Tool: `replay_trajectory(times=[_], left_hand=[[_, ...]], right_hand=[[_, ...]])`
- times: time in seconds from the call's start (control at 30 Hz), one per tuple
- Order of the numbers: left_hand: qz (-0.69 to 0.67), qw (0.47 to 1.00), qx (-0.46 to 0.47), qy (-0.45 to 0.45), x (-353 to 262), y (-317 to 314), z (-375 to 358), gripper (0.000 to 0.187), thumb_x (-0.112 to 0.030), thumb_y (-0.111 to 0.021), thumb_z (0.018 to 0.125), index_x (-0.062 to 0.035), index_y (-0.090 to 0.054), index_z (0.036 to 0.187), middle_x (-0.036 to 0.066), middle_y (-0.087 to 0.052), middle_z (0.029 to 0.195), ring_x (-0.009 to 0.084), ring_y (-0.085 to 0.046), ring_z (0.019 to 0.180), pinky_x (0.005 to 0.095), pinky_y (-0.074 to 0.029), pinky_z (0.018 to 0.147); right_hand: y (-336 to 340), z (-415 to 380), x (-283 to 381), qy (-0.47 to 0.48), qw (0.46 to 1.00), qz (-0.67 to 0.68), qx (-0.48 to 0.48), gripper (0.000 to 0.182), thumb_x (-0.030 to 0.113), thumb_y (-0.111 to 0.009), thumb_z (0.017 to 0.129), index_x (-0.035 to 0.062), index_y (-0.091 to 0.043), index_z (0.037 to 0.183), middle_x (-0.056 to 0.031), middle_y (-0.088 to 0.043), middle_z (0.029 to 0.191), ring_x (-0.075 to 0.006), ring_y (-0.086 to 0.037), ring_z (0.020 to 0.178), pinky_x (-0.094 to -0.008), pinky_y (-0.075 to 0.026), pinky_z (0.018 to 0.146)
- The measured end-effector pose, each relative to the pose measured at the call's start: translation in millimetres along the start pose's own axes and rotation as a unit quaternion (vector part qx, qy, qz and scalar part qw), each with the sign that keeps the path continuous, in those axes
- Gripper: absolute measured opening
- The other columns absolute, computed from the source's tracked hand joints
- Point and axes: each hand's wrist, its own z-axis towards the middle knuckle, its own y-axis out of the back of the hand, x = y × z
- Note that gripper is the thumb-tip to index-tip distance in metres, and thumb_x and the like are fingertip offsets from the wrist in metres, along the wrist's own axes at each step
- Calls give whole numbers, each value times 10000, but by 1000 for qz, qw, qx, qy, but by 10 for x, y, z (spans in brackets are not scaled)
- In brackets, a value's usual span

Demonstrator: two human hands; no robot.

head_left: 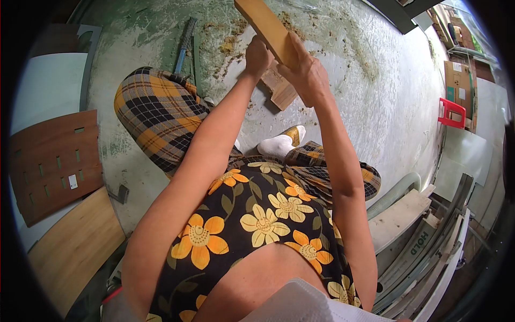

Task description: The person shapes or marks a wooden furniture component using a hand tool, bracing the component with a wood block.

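Observation:
A long, yellowish wooden board is held up at a slant above the floor, its far end reaching the top edge of the view. My right hand grips its near end, with fingers along the side. At the board's left edge, my left hand is closed against it, its fingertips partly hidden. Beneath my hands a shorter, rough block of wood lies on the floor, partly covered by the board and my right hand.
A blue-handled tool lies on the debris-strewn floor, left of my hands. Brown slotted panel and pale wooden board are at left. On the right are a red stool, cardboard box, planks and a hose.

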Motion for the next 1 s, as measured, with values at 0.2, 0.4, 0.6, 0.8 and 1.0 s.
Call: replay_trajectory(times=[0.2,0.4,0.6,0.8,1.0], left_hand=[[20,995,30,88,-88,125,79,401,-301,-746,769,-18,-601,1013,201,-677,933,371,-656,894,440,-529,773],[-89,991,30,92,-199,269,109,377,-248,-752,754,-14,-611,1015,185,-694,882,361,-668,862,425,-529,780],[45,989,51,135,175,86,189,421,-325,-769,746,-14,-626,991,200,-693,932,372,-666,887,431,-530,778],[-50,986,35,153,279,78,232,528,-422,-757,743,32,-634,982,255,-680,938,383,-665,909,429,-528,809],[2,986,56,159,539,31,265,507,-464,-769,718,0,-674,898,219,-697,886,364,-681,854,430,-539,747]], right_hand=[[291,24,273,62,995,42,-65,795,324,-696,755,160,-360,1457,-243,-676,1016,-405,-662,921,-443,-527,788],[-116,165,-40,50,998,-14,-46,804,342,-706,753,168,-361,1459,-233,-676,1046,-389,-670,927,-432,-532,796],[191,228,180,51,995,60,-61,838,325,-728,746,160,-360,1481,-237,-651,1150,-369,-663,1013,-417,-524,888],[-118,317,-50,47,998,-31,-14,800,326,-693,755,112,-372,1456,-233,-666,1091,-381,-661,987,-421,-523,848],[55,322,151,79,991,85,-60,802,341,-695,754,131,-378,1460,-237,-664,1098,-375,-660,1000,-415,-521,858]])
